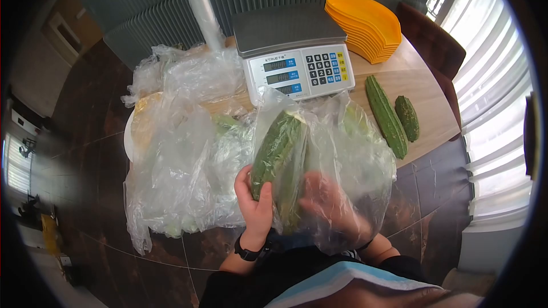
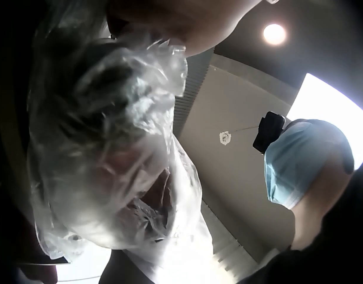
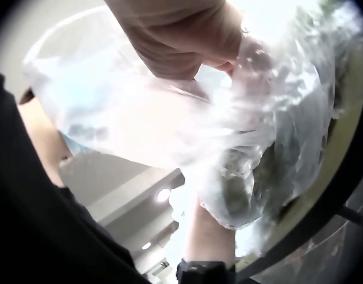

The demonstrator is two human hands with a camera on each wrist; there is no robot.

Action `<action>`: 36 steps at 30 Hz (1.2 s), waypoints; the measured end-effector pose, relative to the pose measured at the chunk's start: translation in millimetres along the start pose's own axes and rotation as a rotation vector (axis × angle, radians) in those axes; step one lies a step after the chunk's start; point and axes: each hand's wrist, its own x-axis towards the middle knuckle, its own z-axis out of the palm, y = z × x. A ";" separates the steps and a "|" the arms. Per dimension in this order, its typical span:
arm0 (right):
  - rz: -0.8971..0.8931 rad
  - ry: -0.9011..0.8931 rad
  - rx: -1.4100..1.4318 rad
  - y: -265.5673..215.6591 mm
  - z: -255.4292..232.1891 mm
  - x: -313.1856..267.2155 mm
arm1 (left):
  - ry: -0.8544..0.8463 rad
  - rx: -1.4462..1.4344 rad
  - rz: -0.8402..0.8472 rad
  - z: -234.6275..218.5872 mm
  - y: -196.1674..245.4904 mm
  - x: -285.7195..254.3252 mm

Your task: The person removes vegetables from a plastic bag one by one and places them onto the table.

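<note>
My left hand grips a green bitter gourd, which stands upright in a clear plastic bag over the table's near edge. A second gourd shows dimly behind it in the bag. My right hand is blurred and seen through the film at the bag's right side, and it holds the plastic. In the right wrist view its fingers curl into the bag, with the left forearm and its watch below. The left wrist view is filled by crumpled plastic.
A digital scale stands at the back of the wooden table, with stacked orange plates to its right. Two loose bitter gourds lie at the right. A heap of plastic bags covers the left, behind it a bag roll. A chair stands far right.
</note>
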 end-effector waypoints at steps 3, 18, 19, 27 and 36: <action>-0.048 0.081 -0.166 7.6 6.2 2.4 | 0.033 -0.067 -0.052 4.4 1.8 -3.0; -0.191 0.037 -0.199 23.4 31.9 -11.6 | -0.030 -0.311 -0.001 17.2 36.5 -3.3; -0.192 0.035 -0.198 12.1 32.8 -11.9 | -0.027 -0.309 -0.001 15.6 41.6 -3.5; -0.022 0.192 0.548 -13.9 -17.9 -22.5 | 0.132 -0.341 -0.037 -8.6 56.8 6.0; -0.052 0.050 0.522 27.7 -117.2 -81.3 | 0.365 -0.226 -0.097 -38.4 46.9 25.3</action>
